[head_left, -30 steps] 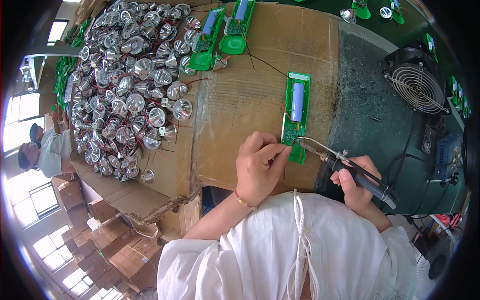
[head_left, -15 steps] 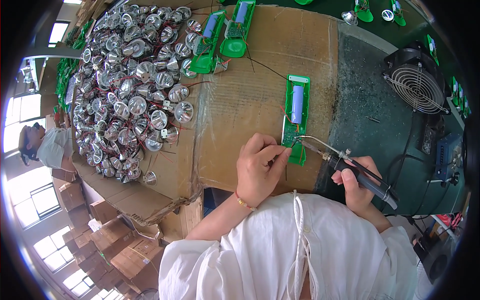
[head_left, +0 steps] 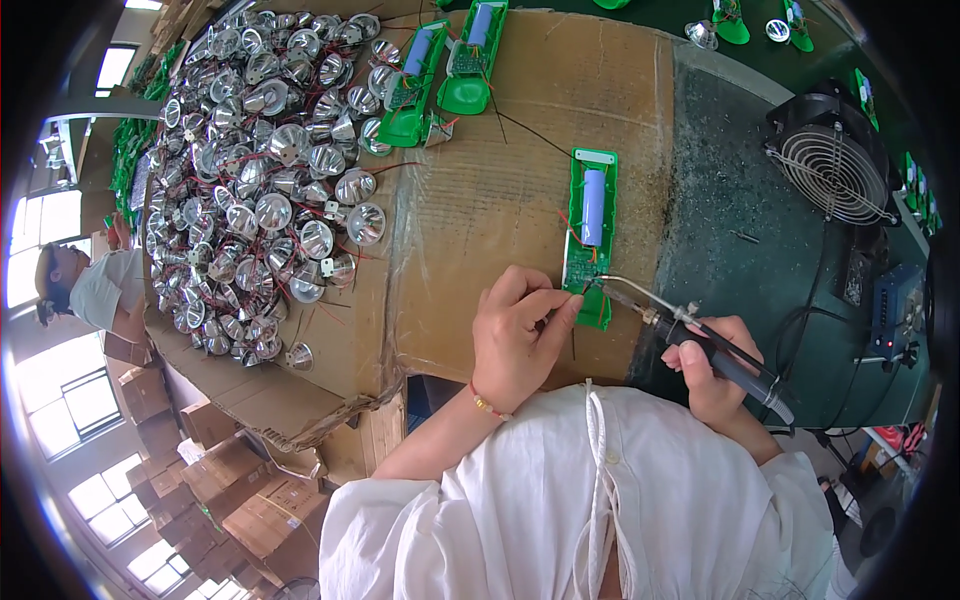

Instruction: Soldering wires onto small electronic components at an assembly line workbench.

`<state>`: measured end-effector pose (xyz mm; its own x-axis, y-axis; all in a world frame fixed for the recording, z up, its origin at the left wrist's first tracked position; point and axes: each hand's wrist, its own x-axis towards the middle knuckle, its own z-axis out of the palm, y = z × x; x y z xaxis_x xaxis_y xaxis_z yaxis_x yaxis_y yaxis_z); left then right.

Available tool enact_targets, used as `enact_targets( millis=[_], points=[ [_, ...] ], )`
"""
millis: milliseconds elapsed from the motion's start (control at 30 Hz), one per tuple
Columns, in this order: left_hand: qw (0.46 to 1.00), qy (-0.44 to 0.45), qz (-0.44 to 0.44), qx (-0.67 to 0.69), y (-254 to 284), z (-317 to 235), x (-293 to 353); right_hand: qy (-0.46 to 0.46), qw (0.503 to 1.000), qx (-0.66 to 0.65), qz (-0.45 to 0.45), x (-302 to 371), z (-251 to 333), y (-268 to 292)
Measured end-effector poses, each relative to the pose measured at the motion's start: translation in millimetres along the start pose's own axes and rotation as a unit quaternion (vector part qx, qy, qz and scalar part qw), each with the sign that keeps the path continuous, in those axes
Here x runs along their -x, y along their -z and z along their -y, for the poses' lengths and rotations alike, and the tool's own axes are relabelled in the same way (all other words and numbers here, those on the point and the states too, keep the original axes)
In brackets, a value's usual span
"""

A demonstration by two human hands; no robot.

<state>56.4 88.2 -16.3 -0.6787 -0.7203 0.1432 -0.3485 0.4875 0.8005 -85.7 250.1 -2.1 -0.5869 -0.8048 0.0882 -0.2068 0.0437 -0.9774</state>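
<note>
A green plastic housing (head_left: 595, 165) lies lengthwise on the cardboard before me, with a purple cylindrical battery (head_left: 593, 208) and a small green circuit board (head_left: 578, 268) in it. My left hand (head_left: 525, 325) is closed in a pinch at the board's near end, on a thin dark wire (head_left: 574, 345) whose tail hangs below the fingertips. Gripped in my right hand (head_left: 715, 370) is a black soldering iron (head_left: 735, 368) with a thin metal tube along it. Its tip points left and meets the board area beside my left fingertips; exact contact is too small to tell.
A big heap of silver reflector cups (head_left: 275, 210) with red wires fills the left. Two more green housings (head_left: 465, 95) lie at the back. On the right stand a black fan (head_left: 830, 165) and a blue box (head_left: 897, 315). Another person (head_left: 95, 285) is at far left.
The soldering iron has tilted very slightly, its tip staying near the board. My left hand keeps its pinch in place. At far left, the other person's hand has come up.
</note>
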Motion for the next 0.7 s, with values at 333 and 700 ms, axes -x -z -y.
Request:
enact_targets(
  millis=[333,700],
  points=[
    [1.0,-0.006,-0.002,-0.004,-1.0,-0.2,-0.6,-0.071,0.992,-0.089,-0.058,0.6,0.1,-2.9],
    [0.998,0.041,-0.027,0.027,-1.2,-6.3,-4.3,-0.065,0.994,-0.078,-0.047,-1.5,-6.2,-8.6]
  ],
)
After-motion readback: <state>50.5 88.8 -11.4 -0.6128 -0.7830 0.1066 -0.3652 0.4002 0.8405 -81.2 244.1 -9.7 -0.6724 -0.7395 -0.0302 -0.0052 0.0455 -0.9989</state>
